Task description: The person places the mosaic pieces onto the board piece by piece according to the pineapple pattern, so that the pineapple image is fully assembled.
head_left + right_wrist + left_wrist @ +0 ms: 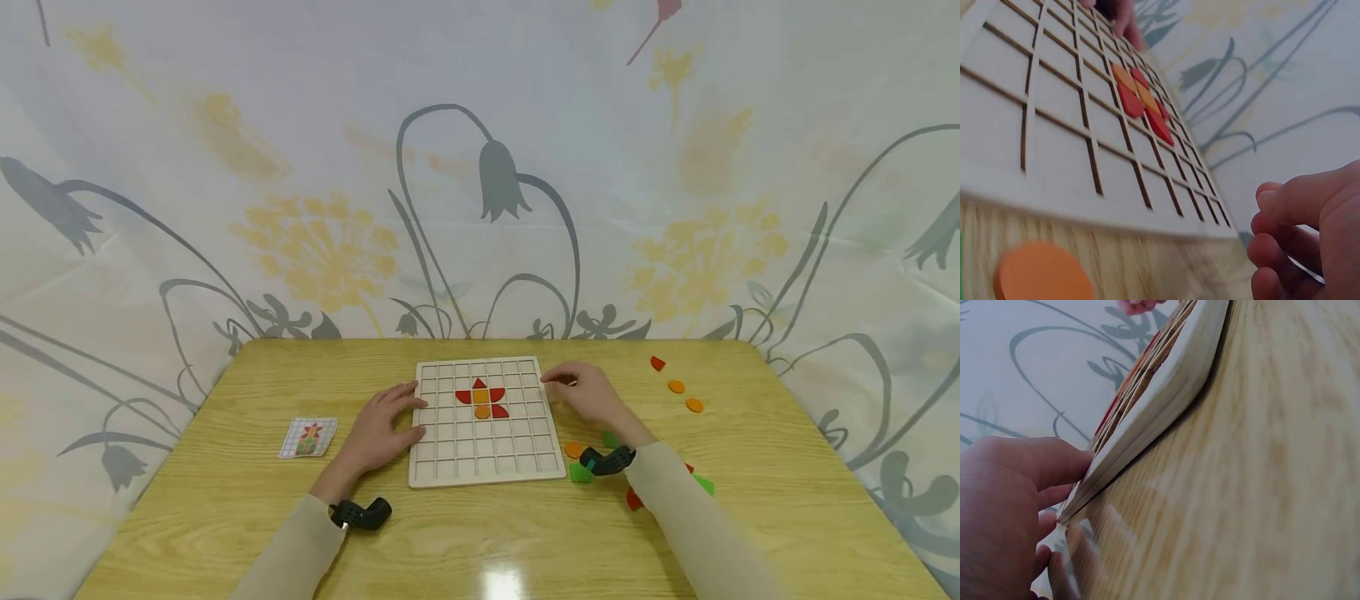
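We list: wood-grain worktop [465,537]; floral backdrop [600,267]; left grip [380,429] relaxed, touching gridded board [467,469]; right grip [590,392] curled, contents we cannot tell.

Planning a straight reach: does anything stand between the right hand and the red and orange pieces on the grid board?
Nothing visible blocks it: from the right hand, by the right edge of the grid board, to its red and orange pieces, only bare squares and low dividers intervene.

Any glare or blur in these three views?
Head: bright glare on the tabletop at the bottom edge; left wrist: wood grain looks soft, with faint reflections beside the left hand; right wrist: nearest orange disc looks blurred.
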Available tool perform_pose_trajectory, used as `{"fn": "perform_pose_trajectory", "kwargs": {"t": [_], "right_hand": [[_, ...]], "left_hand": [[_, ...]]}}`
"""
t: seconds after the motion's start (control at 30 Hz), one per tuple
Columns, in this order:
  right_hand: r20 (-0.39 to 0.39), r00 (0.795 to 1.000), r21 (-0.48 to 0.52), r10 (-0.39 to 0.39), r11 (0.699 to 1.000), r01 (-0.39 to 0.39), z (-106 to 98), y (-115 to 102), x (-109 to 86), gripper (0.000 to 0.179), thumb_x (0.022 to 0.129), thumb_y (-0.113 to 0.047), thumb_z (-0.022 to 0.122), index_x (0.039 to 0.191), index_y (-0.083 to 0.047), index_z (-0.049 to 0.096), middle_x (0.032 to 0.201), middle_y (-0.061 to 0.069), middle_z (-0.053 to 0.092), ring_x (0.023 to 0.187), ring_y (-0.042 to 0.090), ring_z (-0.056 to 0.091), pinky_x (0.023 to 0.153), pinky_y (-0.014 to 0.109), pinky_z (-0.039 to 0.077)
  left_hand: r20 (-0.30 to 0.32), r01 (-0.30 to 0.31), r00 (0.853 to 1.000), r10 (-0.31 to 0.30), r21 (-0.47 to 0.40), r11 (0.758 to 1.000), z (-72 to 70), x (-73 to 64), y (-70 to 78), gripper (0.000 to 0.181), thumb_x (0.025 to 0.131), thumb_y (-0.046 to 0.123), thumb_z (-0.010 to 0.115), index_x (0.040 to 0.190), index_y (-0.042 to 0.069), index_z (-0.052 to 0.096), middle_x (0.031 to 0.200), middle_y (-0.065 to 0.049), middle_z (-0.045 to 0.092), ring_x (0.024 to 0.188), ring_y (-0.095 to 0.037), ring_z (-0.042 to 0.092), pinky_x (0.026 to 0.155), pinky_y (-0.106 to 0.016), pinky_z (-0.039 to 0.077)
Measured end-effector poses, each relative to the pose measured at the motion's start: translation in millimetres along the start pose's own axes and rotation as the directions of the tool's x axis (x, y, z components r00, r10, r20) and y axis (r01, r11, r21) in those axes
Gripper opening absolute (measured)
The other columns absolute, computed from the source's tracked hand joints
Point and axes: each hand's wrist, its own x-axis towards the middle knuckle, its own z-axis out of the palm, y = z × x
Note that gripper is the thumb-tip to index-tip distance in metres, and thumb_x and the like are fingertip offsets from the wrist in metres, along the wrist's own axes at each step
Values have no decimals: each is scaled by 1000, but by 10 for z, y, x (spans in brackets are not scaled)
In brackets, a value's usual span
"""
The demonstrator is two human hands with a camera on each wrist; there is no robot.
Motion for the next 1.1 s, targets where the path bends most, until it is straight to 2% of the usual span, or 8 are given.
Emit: {"fn": "perform_pose_trajectory", "kwargs": {"t": [0.2, 0.33, 0.47, 0.53, 0.67, 0.73, 0.8, 1.1], "right_hand": [[-134, 988, -35, 72, 996, -77, -426, 373, -123, 25, 101, -11, 57, 120, 0, 70, 116, 17, 67, 106, 35, 61, 83, 45, 52], [-254, 959, -28, 128, 990, -139, -674, 621, -209, 30, 102, -12, 55, 127, 1, 65, 122, 22, 64, 108, 34, 59, 76, 33, 50], [-344, 920, -6, 187, 979, -202, -867, 799, -273, 33, 100, -9, 54, 129, 3, 64, 125, 27, 63, 84, 21, 61, 53, 23, 42], [-355, 910, -16, 213, 972, -234, -932, 857, -292, 34, 99, -7, 53, 130, 5, 63, 125, 29, 62, 74, 21, 61, 49, 23, 39], [-324, 917, -95, 231, 957, -275, -1004, 929, -311, 34, 99, -6, 52, 128, 9, 62, 127, 33, 59, 93, 40, 64, 70, 38, 53], [-307, 925, -137, 225, 951, -277, -1013, 937, -309, 34, 99, -6, 52, 126, 12, 62, 129, 34, 57, 114, 47, 56, 89, 50, 51], [-297, 928, -145, 224, 950, -275, -1011, 947, -296, 34, 99, -7, 54, 124, 13, 62, 130, 35, 55, 120, 50, 51, 99, 58, 44], [-351, 909, -148, 225, 945, -291, -949, 967, -236, 24, 97, -7, 60, 111, 10, 71, 118, 31, 64, 112, 47, 57, 97, 57, 46]], "left_hand": [[4, -2, 1000, 2, -2, 1000, -1, 0, -1, 37, 89, 22, 72, 124, 11, 68, 153, -11, 44, 140, -38, 37, 113, -60, 25], [9, 0, 1000, 0, -16, 1000, 3, -3, -10, 37, 89, 22, 72, 124, 11, 68, 153, -11, 44, 140, -38, 36, 113, -61, 25], [12, 6, 1000, -6, -39, 999, 5, -3, -11, 36, 90, 21, 72, 124, 11, 69, 153, -11, 44, 140, -38, 36, 113, -61, 25], [9, 6, 1000, -5, -45, 999, 6, 1, -9, 35, 89, 20, 72, 123, 11, 69, 152, -11, 45, 140, -38, 36, 113, -62, 25], [2, -2, 1000, 3, -57, 998, 9, 7, -6, 34, 89, 18, 72, 121, 10, 70, 151, -13, 46, 140, -39, 37, 112, -62, 27], [-3, -7, 1000, 7, -57, 998, 8, 9, -8, 33, 88, 17, 72, 120, 10, 71, 150, -13, 47, 139, -39, 38, 111, -63, 28], [-11, -11, 1000, 11, -60, 998, 0, 6, -5, 32, 89, 16, 72, 120, 10, 71, 150, -14, 48, 139, -40, 38, 110, -63, 29], [13, 13, 1000, -12, -60, 998, -24, -1, -20, 34, 90, 17, 72, 122, 10, 70, 152, -12, 46, 141, -38, 36, 112, -61, 27]]}}
